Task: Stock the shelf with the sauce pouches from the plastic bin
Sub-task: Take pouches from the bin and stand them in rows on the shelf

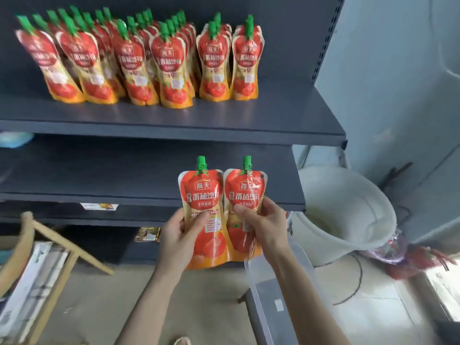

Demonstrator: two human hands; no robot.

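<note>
A person is standing in front of a dark shelf unit (273, 115), holding up two red sauce pouches side by side. The pouches are upright and touching along their edges, just in front of the unit's middle board (99, 170). The left hand (178, 235) is gripping the first pouch (201, 195), with the thumb pressing on its printed front and the other fingers hiding behind it. The right hand (263, 225) is holding the second pouch (245, 192) the same way, thumb on the front and fingers out of sight behind. Both green caps are pointing up.

On the unit's upper board, rows of matching stocked pouches (139, 63) are standing upright. The back ones are mostly hiding behind the front ones, and their print is blurring, so they cannot be counted.

In front of the unit's right end and lower down, a clear plastic bin (261, 297) is sitting under the right forearm. The picture's bottom edge is cutting it off, and its contents are hard to make out. Just right of the unit, a white bucket (348, 215) is standing. In front of the unit's lower left, a wooden frame (57, 245) is showing only in part.
</note>
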